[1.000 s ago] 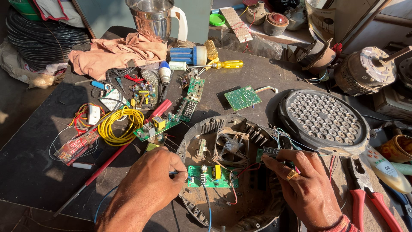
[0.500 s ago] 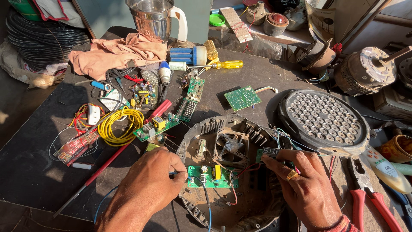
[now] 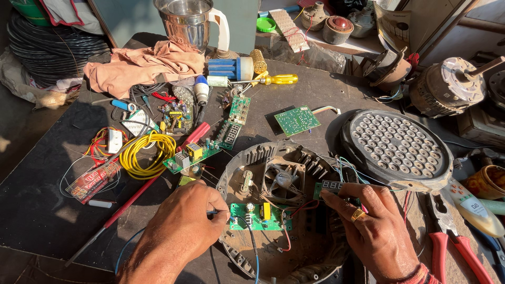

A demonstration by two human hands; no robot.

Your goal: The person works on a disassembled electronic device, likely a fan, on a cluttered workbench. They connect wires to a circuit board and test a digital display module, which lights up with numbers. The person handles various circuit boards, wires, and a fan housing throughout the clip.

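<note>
A round dark appliance housing [image 3: 247, 158] with a small fan [image 3: 283, 179] inside lies on the table in front of me. A green circuit board [image 3: 260, 216] sits in its near part. My left hand [image 3: 184, 226] is closed around a thin tool whose tip touches the board's left edge. My right hand [image 3: 376, 229], wearing a ring, pinches a small green display board [image 3: 329, 186] with wires at the housing's right rim.
A round perforated cover [image 3: 397, 147] lies right of the housing, red-handled pliers [image 3: 452, 244] nearer me. Loose circuit boards [image 3: 297, 120], a yellow wire coil [image 3: 144, 152], a yellow screwdriver [image 3: 279, 79], a cloth [image 3: 139, 66], a steel jar [image 3: 192, 21] and motors [image 3: 447, 89] crowd the table's back.
</note>
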